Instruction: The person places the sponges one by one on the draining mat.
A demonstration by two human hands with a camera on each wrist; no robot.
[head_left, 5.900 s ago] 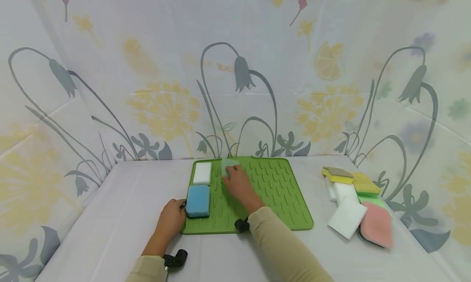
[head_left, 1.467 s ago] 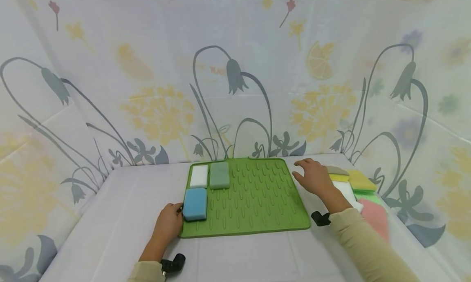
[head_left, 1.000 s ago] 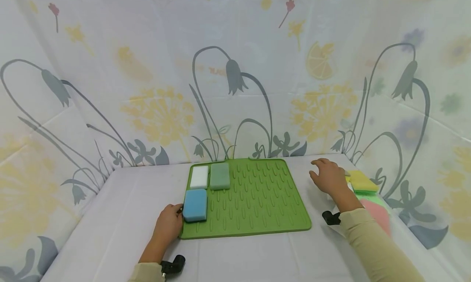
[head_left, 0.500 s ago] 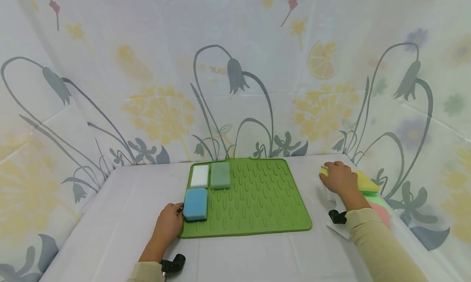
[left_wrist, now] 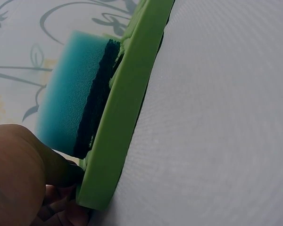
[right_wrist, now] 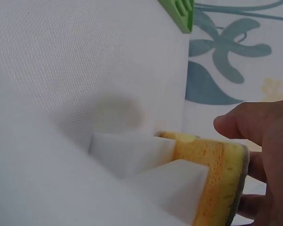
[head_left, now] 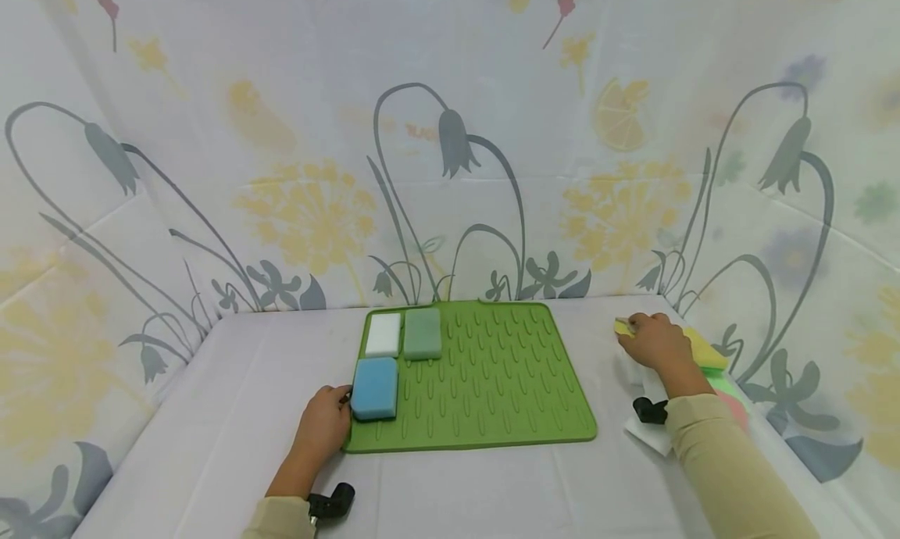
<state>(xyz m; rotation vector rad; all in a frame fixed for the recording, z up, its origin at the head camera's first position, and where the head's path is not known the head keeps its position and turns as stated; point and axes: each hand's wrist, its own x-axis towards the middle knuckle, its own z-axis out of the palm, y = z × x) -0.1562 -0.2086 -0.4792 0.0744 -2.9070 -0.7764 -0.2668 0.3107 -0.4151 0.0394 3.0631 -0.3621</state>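
My left hand (head_left: 325,426) pinches the left edge of the green silicone mat (head_left: 492,398), thumb on top and fingers curled low beside the edge in the left wrist view. Right beside it on the mat lies a blue sponge (head_left: 375,388) with a dark scouring side underneath. Behind that are a white sponge (head_left: 383,335) and a grey-green sponge (head_left: 423,334), side by side. Over the pile at the right, my right hand (head_left: 661,346) reaches to a yellow sponge (right_wrist: 217,174) with a grey scouring side. Fingers lie along the grey face; the thumb stands apart from it.
Under and around the right arm lie white sponges (head_left: 648,433), another yellow sponge (head_left: 706,351) and a pink sponge (head_left: 733,408), partly hidden. A white cloth (head_left: 211,414) covers the table. Patterned curtain (head_left: 450,211) stands behind and at both sides.
Earlier my right hand was on the grey-green sponge at the mat's back. It has let go and moved right to the pile, onto the yellow sponge. The left hand has stayed at the mat.
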